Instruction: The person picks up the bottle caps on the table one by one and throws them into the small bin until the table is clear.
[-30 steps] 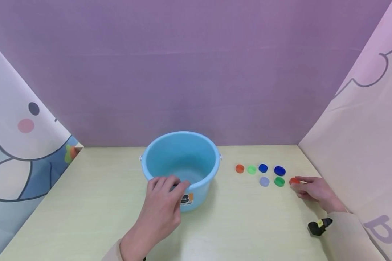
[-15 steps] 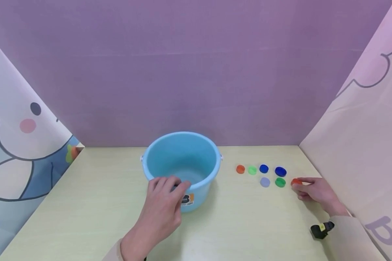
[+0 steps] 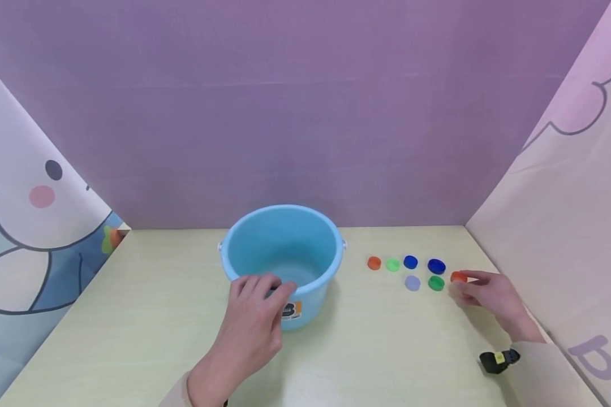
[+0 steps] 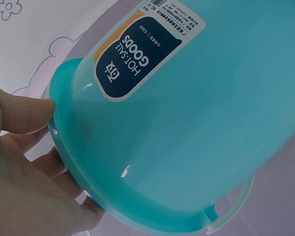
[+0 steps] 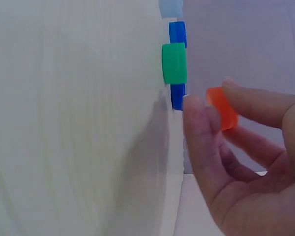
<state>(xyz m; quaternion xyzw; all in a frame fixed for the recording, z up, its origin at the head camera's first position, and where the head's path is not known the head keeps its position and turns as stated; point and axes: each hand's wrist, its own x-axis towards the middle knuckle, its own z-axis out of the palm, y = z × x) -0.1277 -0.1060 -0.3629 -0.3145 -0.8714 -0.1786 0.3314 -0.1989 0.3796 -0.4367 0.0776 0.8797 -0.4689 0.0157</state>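
Fingers and thumb of my left hand (image 3: 252,322) grip the near rim of a light blue bucket (image 3: 313,299); the left wrist view shows the thumb and fingertips on the rim of the bucket (image 4: 187,123). At the far right, my right hand (image 3: 494,297) pinches an orange-red bottle cap (image 3: 458,276) between thumb and fingers. The right wrist view has this cap (image 5: 223,108) held apart from the tabletop. Just left of it lie a green cap (image 3: 436,283) and a dark blue cap (image 3: 436,266).
More caps lie between bucket and right hand: an orange one (image 3: 374,263), a light green one (image 3: 392,264), a blue one (image 3: 410,262) and a pale lilac one (image 3: 412,283). A purple backdrop (image 3: 295,113) rises behind the table (image 3: 132,316), with printed panels on both sides.
My right hand has lifted the orange-red cap slightly off the table. The left hand and bucket have stayed in place.
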